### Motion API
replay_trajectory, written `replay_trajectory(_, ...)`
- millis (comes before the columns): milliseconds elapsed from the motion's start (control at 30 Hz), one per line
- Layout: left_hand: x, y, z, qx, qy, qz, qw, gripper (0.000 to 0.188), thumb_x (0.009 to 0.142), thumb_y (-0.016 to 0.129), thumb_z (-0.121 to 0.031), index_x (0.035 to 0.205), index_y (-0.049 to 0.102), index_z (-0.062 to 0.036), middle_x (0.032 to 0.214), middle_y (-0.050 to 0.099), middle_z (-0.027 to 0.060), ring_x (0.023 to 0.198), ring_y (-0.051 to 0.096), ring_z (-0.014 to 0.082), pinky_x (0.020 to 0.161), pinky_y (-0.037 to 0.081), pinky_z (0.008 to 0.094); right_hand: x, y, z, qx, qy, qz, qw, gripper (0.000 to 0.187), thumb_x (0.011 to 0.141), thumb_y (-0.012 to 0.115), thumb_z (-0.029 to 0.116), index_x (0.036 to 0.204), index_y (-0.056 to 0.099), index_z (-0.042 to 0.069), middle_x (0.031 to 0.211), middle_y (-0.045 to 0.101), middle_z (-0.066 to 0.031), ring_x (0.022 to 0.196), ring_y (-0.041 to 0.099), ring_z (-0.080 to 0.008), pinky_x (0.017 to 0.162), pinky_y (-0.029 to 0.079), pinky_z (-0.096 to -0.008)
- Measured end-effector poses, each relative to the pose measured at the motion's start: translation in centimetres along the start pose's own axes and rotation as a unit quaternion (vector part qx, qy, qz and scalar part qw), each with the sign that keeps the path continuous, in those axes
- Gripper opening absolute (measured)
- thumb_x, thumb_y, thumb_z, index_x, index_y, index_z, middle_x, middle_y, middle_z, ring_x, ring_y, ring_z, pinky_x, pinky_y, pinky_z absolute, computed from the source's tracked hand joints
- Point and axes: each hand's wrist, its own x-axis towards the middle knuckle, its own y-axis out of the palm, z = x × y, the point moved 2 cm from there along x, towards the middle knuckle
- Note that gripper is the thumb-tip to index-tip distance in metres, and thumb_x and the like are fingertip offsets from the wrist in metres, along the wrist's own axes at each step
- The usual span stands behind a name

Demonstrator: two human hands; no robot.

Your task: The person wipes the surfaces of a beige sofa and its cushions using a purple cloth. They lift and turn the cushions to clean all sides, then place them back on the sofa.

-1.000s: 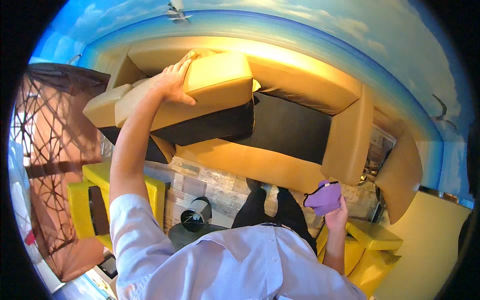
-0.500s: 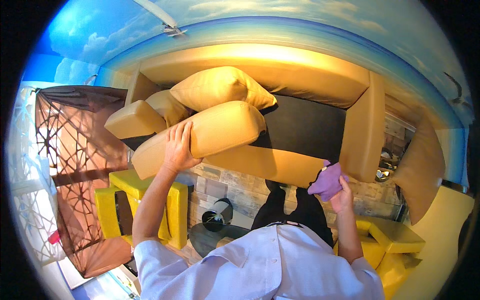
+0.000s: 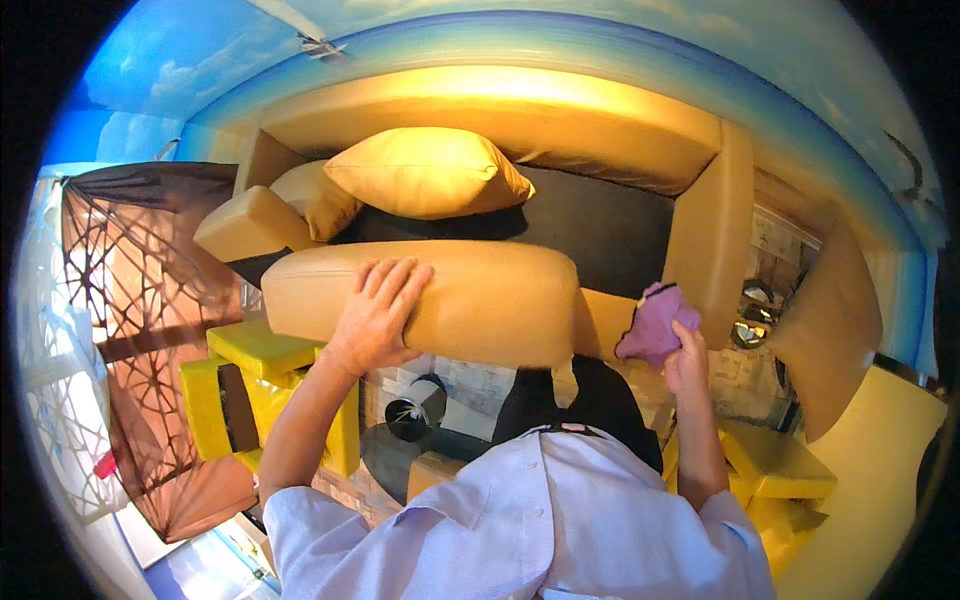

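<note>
Your left grip (image 3: 375, 325) is spread wide, fingers laid over the tan seat cushion (image 3: 490, 300) with the thumb apart; how firmly it holds, you cannot tell from here. The cushion lies crosswise between you and the sofa (image 3: 600, 215), below the yellow pillow (image 3: 425, 172) in view. Your right grip (image 3: 688, 358) is closed, pinching a crumpled purple cloth (image 3: 655, 325) right of the cushion.

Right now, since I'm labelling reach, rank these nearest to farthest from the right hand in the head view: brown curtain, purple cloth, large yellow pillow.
1. Purple cloth: held in the right hand.
2. Large yellow pillow: on the sofa, leftward.
3. Brown curtain: far left.
</note>
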Motion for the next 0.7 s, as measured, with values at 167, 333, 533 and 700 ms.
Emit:
replay_trajectory(167, 0.5, 4.9, -5.1, -0.042, 0.085, 0.049, 0.994, 0.113, 0.054, 0.096, -0.035, 0.155, 0.049, -0.0104, 0.162, 0.045, 0.0228, 0.15, 0.042, 0.0434, 0.127, 0.026, 0.0608, 1.6, 1.6, 0.4, -0.063, -0.013, 0.011, 0.998, 0.04, 0.097, 0.066, 0.008, 0.136, 0.06, -0.001, 0.134, 0.065, -0.01, 0.125, 0.06, -0.0222, 0.112, 0.046, -0.0406)
replay_trajectory(333, 0.5, 4.9, -9.4, -0.031, -0.043, 0.054, 0.997, 0.124, 0.049, 0.1, -0.03, 0.161, 0.046, -0.0277, 0.17, 0.033, 0.0202, 0.156, 0.029, 0.0461, 0.127, 0.02, 0.0657, -0.5, 4.3, 4.2, -0.301, -0.041, 0.117, 0.945, 0.044, 0.098, 0.064, 0.01, 0.139, 0.058, -0.004, 0.134, 0.066, -0.0115, 0.121, 0.063, -0.0214, 0.11, 0.048, -0.0407)
replay_trajectory(533, -1.7, 7.7, -9.8, 0.008, -0.225, -0.123, 0.967, 0.111, 0.059, 0.099, -0.031, 0.158, 0.052, -0.0226, 0.168, 0.031, 0.0233, 0.154, 0.03, 0.049, 0.126, 0.024, 0.0651, -8.8, 13.4, 9.8, -0.489, -0.294, 0.299, 0.765, 0.033, 0.092, 0.07, 0.024, 0.118, 0.074, 0.003, 0.129, 0.066, -0.0187, 0.12, 0.061, -0.0374, 0.114, 0.039, -0.0531)
replay_trajectory(700, -0.5, 9.4, -11.2, 0.001, -0.298, -0.2, 0.933, 0.11, 0.06, 0.1, -0.028, 0.158, 0.05, -0.0177, 0.167, 0.037, 0.0217, 0.154, 0.032, 0.0483, 0.125, 0.03, 0.0606, -8.4, 15.8, 6.7, -0.7, -0.371, 0.379, 0.479, 0.048, 0.086, 0.078, 0.037, 0.116, 0.076, 0.0, 0.13, 0.061, -0.0257, 0.131, 0.048, -0.0498, 0.122, 0.018, -0.0709)
